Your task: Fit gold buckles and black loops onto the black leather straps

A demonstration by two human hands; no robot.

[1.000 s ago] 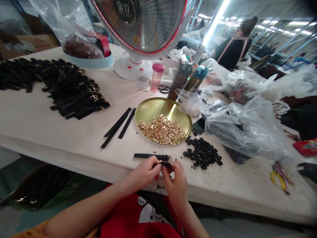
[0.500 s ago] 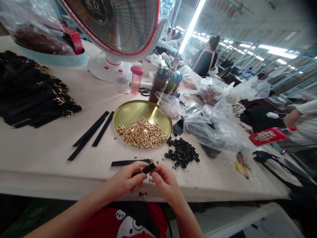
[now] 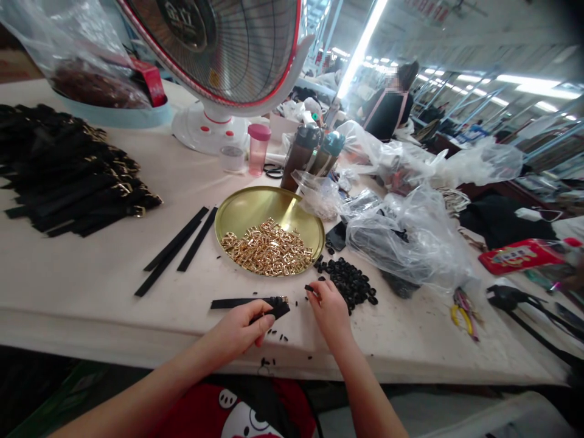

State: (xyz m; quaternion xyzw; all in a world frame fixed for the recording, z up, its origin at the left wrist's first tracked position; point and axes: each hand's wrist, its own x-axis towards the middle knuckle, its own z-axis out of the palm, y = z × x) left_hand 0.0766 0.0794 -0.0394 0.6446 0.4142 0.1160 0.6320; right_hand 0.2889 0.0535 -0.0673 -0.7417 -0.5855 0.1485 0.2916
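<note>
The left hand [image 3: 239, 331] is closed around a short, stiff black strap piece [image 3: 278, 310], its end sticking out past the fingers and lying over a longer flat black strap [image 3: 239, 302] on the table. That strap ends in a small gold-toned metal fitting [image 3: 283, 299]. The right hand [image 3: 329, 311] is narrow, its thumb and forefinger pinching a tiny black piece [image 3: 310, 288] at the near edge of a heap of small, rounded black pieces [image 3: 349, 283] (their material is hard to tell at this size). Black crumbs [image 3: 278, 336] are scattered on the pale tabletop [image 3: 91, 298] near both hands.

Farther off sits a shallow brass tray [image 3: 269, 201] with a smooth, shiny surface, holding a glinting pile of gold-toned rectangular buckles [image 3: 267, 249]. To its left lie plain, narrow black strips [image 3: 173, 249], and farther left a dense bank of buckled black straps [image 3: 68, 170]. To the right, a crumpled clear plastic bag [image 3: 401, 237] slumps on the table, and beyond it lie yellow-handled pliers [image 3: 463, 319].
</note>
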